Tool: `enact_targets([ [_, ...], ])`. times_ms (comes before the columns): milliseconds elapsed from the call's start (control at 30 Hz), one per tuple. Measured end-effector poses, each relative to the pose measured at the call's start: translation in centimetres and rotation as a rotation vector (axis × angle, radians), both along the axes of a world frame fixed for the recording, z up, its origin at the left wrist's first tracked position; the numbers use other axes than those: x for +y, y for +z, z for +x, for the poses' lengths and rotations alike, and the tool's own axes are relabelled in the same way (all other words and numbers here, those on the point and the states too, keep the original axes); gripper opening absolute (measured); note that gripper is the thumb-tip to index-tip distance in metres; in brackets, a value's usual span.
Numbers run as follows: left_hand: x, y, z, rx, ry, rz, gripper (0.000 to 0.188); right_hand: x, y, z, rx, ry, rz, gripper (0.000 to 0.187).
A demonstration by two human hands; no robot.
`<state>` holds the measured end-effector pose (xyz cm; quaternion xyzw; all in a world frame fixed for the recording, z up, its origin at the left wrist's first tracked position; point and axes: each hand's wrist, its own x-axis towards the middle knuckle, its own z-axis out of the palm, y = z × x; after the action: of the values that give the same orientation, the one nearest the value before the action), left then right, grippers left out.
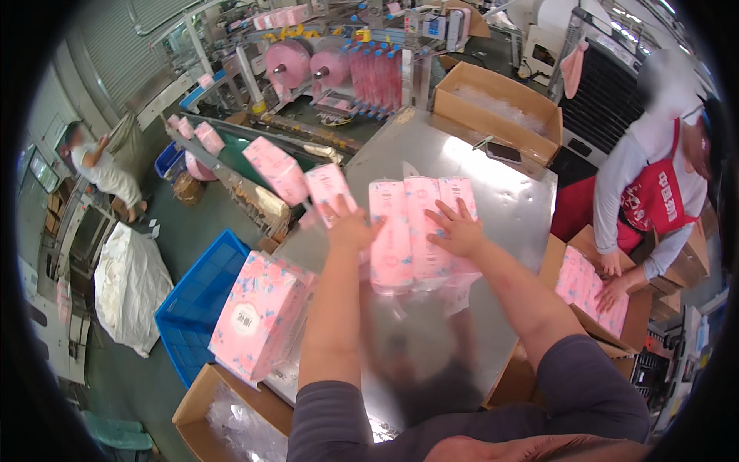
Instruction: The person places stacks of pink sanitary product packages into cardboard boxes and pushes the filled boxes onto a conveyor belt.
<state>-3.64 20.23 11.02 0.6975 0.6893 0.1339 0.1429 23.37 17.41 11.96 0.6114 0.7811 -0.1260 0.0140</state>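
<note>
My left hand (352, 228), fingers spread, lies on a pink pack of tissues (327, 185) at the table end of the conveyor. Flat across the tops of a row of packs rests my right hand (457, 229), its fingers apart. That row holds a pink tissue pack (390, 231) on the left, one in the middle (421, 208) and one on the right (457, 190), side by side on the shiny metal table (508, 223). Another pink pack (275, 171) lies on the conveyor (239, 158), just beyond the one under my left hand.
Left of my forearm stands a large wrapped pink bundle (258, 312), near a blue crate (188, 308). Cardboard boxes with clear plastic bags stand front left (192, 420) and far right (500, 92). A co-worker (647, 177) presses packs into a carton (639, 316) at right. A phone (504, 152) lies nearby.
</note>
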Motion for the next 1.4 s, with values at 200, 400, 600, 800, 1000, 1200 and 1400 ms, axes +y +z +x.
enact_targets([
  [200, -16.8, -0.8, 2.7, -0.045, -0.206, -0.023, 0.058, -10.9, -0.5, 4.4, -0.021, 0.177, 0.076, 0.073],
  [400, -35.2, 1.7, 5.4, 0.035, -0.339, -0.150, 0.069, -26.9, 1.3, 8.0, -0.006, 0.159, -0.011, 0.070],
  [600, -29.0, 5.5, -6.3, 0.234, 0.242, 0.125, 0.098, -30.5, 1.4, 9.4, 0.011, 0.180, 0.066, 0.069],
  [800, -23.7, 10.0, -15.8, 0.465, 0.455, -0.280, 0.101, -29.5, 2.1, 9.4, 0.005, 0.192, 0.015, 0.070],
  [1000, -32.4, 1.0, -15.4, -1.198, 0.449, -0.603, 0.080, -29.6, 0.9, 12.6, 0.369, -0.062, 0.068, 0.081],
  [1200, -39.2, -3.1, -4.4, -0.552, 0.107, 0.103, 0.076, -28.8, -2.9, 15.8, 0.936, -0.343, -0.241, 0.103],
  [1400, -42.8, 3.6, 9.2, 0.483, -0.741, -0.056, 0.094, -27.7, -2.7, 15.6, 1.073, -0.328, -0.306, 0.099],
])
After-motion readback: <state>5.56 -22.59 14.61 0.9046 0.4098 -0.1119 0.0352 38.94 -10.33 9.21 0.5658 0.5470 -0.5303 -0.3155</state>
